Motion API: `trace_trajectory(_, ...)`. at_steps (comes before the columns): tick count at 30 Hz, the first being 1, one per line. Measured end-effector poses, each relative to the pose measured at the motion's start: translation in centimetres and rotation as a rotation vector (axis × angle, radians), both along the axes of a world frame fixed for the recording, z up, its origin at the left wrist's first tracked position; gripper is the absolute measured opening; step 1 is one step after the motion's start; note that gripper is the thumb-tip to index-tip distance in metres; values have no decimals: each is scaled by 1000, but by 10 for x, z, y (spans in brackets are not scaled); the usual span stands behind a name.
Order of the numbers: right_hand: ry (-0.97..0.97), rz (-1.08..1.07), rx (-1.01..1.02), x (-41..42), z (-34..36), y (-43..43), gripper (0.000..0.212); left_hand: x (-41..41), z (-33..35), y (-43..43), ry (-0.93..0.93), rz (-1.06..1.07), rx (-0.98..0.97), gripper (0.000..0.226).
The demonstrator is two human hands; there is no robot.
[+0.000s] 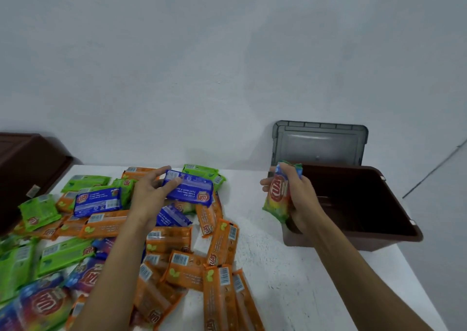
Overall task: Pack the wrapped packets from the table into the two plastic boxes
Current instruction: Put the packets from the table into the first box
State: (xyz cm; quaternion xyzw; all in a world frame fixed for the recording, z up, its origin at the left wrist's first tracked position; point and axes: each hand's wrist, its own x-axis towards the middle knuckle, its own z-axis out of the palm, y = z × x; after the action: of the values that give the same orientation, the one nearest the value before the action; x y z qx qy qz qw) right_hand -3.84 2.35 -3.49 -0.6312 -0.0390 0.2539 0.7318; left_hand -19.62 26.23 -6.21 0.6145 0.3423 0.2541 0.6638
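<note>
- In the head view, we see the left hand [149, 194] at centre frame, raised above the pile. Its thumb and curled fingers pinch one end of a blue packet [192, 189].
- That blue packet is off the table, held roughly level, with its printed back facing us.
- The right hand [302, 199] is right of centre, its fingers wrapped round a rainbow packet [276, 196] that stands nearly upright in its grip.
- The rainbow packet hangs over the near left corner of the open brown box [353, 194], at the right of the frame. What we can see of the box's inside looks dark and bare.
- A grey lid [319, 143] stands behind this box, leaning on the pale wall.
- A second brown box [25, 174] sits at the left edge of the frame, and we cannot see into it.
- The white table [283, 267] fills the lower frame, and the packets lie loose across its left and middle parts.
- Orange packets [219, 244] overlap at lower centre.
- Green packets [63, 254] lie to the lower left, and one green packet [202, 171] lies beyond the held blue one.
- Another blue packet [98, 204] rests on the heap at middle left.
- More rainbow packets [43, 303] lie in the bottom left corner.
</note>
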Motion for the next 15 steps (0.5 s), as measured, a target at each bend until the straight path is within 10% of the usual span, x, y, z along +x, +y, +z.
trace_trajectory(15,-59,-98,-105,58,4,-99,23,70,2,-104,-244,-251,-373,49)
